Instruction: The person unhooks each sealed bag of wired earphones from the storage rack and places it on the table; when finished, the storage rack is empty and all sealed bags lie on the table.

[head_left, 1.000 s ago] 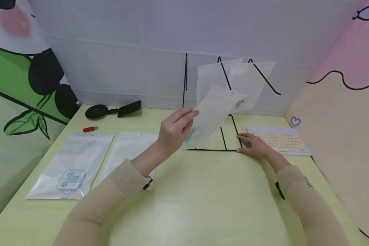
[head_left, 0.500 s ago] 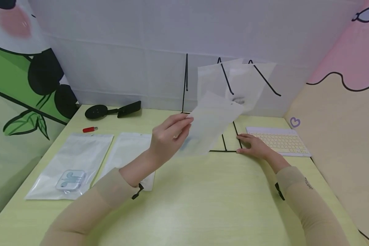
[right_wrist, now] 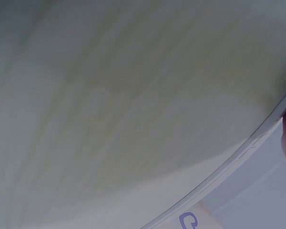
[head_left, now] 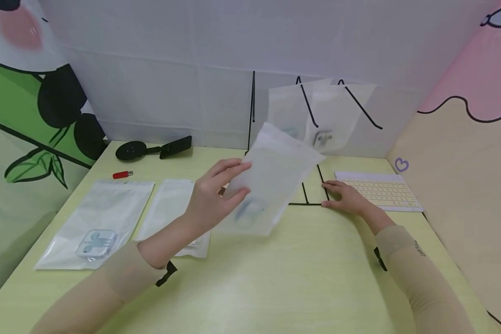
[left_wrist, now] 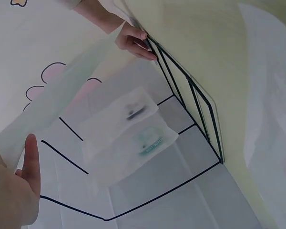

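1. left hand (head_left: 208, 195) shifts down and leftward since half a second ago, drawing the held pouch (head_left: 275, 171) with it; the pouch's bottom edge hangs lower, and its upper part no longer veils the cased item in the right hanging pouch (head_left: 334, 109)
2. right hand (head_left: 345, 197) keeps its place beside the keyboard (head_left: 375, 190), fingers and thumb bent over the side of the wire rack (head_left: 308, 102), gripping its base as far as i can see
3. from where i stand, this looks like the middle of the handling: one pouch off the prongs, the rack steadied, though that is only my judgement
4. held pouch is up in the air before the rack, above the table (head_left: 275, 287), apart from the flat pouch (head_left: 167, 204) lying to its left
5. its long axis slants steeply from upper right to lower left, a broad face toward the person; a blurred bluish item shows near the lower end
6. left hand pinches the pouch's left edge, fairly straight fingers and thumb only slightly parted around it
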`<state>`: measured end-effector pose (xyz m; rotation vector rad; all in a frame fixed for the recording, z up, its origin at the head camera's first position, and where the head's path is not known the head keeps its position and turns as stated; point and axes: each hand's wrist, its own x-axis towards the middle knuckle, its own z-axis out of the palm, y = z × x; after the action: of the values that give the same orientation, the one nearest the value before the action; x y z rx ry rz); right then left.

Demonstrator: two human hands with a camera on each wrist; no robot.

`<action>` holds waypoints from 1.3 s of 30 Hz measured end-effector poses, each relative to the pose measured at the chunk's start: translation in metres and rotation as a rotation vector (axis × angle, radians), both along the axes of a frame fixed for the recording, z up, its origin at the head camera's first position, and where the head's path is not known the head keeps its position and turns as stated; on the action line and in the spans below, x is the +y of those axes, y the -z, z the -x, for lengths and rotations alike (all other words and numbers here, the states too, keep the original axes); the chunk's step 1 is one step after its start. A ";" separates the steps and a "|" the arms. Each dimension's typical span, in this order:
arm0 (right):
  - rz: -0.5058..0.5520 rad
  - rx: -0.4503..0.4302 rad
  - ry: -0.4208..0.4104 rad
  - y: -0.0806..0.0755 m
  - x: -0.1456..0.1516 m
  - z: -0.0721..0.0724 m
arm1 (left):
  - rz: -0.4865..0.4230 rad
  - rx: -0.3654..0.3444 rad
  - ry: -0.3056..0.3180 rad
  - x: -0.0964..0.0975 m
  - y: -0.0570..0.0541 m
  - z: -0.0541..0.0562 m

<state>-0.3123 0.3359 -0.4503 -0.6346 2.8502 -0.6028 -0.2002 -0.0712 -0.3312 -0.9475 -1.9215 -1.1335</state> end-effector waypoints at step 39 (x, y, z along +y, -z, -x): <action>-0.020 0.007 0.002 0.002 0.000 0.001 | 0.204 -0.820 0.144 -0.048 0.072 -0.029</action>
<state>-0.3131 0.3355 -0.4519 -0.6320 2.8602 -0.5730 -0.1711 -0.1188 -0.4028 -0.7924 -2.6883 -1.5985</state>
